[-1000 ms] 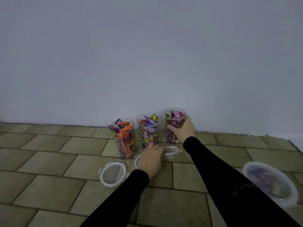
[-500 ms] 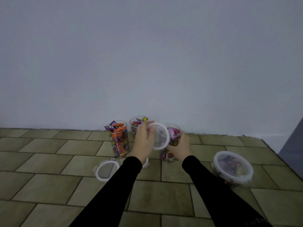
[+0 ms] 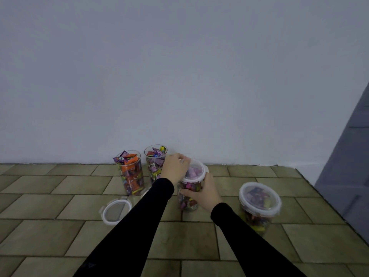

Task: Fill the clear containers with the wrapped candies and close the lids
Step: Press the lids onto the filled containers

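Three tall clear containers full of wrapped candies stand on the tiled floor by the wall. My right hand point(image 3: 201, 193) grips the side of the right container point(image 3: 188, 198). My left hand point(image 3: 174, 166) holds a white-rimmed clear lid point(image 3: 194, 170) on top of that container. The left container point(image 3: 130, 174) and the middle container point(image 3: 155, 162) stand without lids, candies heaped at their rims. A loose lid point(image 3: 115, 210) lies flat on the floor in front of them. Another lid is mostly hidden behind my left forearm.
A wider round container point(image 3: 259, 204) of candies with its lid on stands to the right. The pale wall point(image 3: 179, 76) runs close behind the containers. A grey surface point(image 3: 347, 176) rises at the far right. Tiled floor point(image 3: 50, 226) extends to the left and front.
My left hand picked a lid off the floor, carried it up and set it onto the right container. My right hand slid lower on that container's side.
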A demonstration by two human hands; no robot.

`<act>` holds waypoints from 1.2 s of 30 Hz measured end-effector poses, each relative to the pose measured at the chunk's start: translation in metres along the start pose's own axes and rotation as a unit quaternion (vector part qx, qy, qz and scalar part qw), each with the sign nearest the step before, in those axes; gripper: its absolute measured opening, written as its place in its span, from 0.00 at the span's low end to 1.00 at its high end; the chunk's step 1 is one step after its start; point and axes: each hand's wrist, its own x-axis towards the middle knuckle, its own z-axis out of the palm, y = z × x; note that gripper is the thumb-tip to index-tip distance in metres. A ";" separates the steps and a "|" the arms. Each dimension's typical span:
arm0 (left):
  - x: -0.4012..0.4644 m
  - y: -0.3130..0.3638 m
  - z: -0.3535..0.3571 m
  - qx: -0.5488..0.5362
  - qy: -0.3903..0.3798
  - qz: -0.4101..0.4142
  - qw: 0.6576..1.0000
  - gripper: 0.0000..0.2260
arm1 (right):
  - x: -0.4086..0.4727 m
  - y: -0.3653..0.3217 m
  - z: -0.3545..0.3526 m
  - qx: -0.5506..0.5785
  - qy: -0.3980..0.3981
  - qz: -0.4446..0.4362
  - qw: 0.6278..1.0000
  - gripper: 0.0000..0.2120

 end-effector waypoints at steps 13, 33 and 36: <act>0.003 -0.002 0.008 -0.006 0.033 -0.041 0.999 0.13 | 0.007 0.009 -0.001 -0.010 -0.019 0.020 1.000 0.49; 0.009 0.018 -0.006 0.460 -0.016 0.190 0.867 0.12 | 0.000 0.007 -0.002 0.003 -0.030 0.012 0.999 0.48; 0.008 0.027 -0.005 0.460 -0.097 0.343 0.813 0.16 | 0.000 0.006 -0.003 0.009 -0.039 0.018 0.999 0.47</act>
